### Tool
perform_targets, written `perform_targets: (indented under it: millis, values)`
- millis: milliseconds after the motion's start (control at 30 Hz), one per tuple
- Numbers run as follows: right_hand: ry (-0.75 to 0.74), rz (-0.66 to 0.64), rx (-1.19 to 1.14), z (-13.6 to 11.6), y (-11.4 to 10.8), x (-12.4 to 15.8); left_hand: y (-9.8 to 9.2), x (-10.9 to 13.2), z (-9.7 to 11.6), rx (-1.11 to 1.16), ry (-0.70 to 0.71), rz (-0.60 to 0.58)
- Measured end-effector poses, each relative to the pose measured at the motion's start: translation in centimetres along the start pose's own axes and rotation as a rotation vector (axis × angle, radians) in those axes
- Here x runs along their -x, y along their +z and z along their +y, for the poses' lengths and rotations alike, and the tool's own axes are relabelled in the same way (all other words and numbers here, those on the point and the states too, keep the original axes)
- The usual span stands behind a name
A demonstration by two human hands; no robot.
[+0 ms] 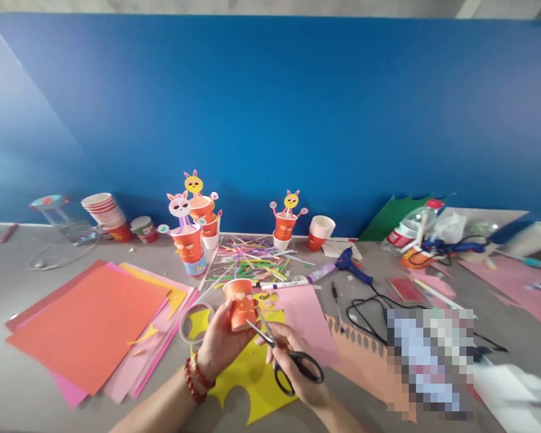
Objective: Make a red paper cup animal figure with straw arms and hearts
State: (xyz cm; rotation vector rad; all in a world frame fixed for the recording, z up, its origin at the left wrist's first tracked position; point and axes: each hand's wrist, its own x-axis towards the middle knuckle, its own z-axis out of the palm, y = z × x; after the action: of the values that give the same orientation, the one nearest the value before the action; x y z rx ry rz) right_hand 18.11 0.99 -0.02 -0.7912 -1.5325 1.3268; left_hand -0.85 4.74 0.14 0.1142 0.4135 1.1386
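Note:
An orange paper cup (240, 305) with pale heart shapes is held tilted in my left hand (225, 338), the fingers wrapped round its side. My right hand (297, 361) grips black-handled scissors (270, 341), whose blades are parted and point at the lower right side of the cup. Beneath both hands lies a cut yellow sheet (256, 385) with rounded notches. A roll of tape (184, 325) rests just left of my left hand. Red bead bracelets circle my left wrist.
Orange and pink sheets (94, 325) lie on the left. Decorated cup figures (187, 240) and a smaller one (286, 225) stand behind colored strips (252, 255). A blue glue gun (354, 264), its black cable, a bottle (410, 228) and a stack of cups (320, 231) are rightward.

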Motion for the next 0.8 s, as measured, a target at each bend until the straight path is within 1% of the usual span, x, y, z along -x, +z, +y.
perform_targets:
  millis: [100, 300, 400, 500, 633, 733, 800]
  values:
    - [-0.074, -0.002, 0.056, -0.2, 0.0, -0.2, -0.3, -0.1, -0.1, -0.047, 0.027, 0.027]
    - [-0.204, 0.017, 0.267, -1.0, 0.0, -0.7, 0.0, -0.1, -0.4, -0.13, -0.025, 0.119]
    - [-0.212, 0.019, 0.273, -1.3, -0.1, -0.7, 0.4, 0.0, -0.3, -0.142, -0.032, 0.167]
    - [-0.213, 0.041, 0.243, -1.1, -0.4, -0.5, 1.1, 0.0, 0.1, -0.089, 0.003, 0.204]
    - [-0.247, 0.104, 0.289, -0.5, -0.6, 0.0, 2.5, -0.2, 0.2, -0.028, 0.043, 0.186]
    - [-0.237, 0.14, 0.307, -0.1, -0.6, 0.3, 3.5, -0.7, -0.4, 0.001, 0.051, 0.173]
    - [-0.217, 0.143, 0.283, 0.0, -0.6, 0.3, 3.9, -1.0, -1.0, 0.024, 0.037, 0.182]
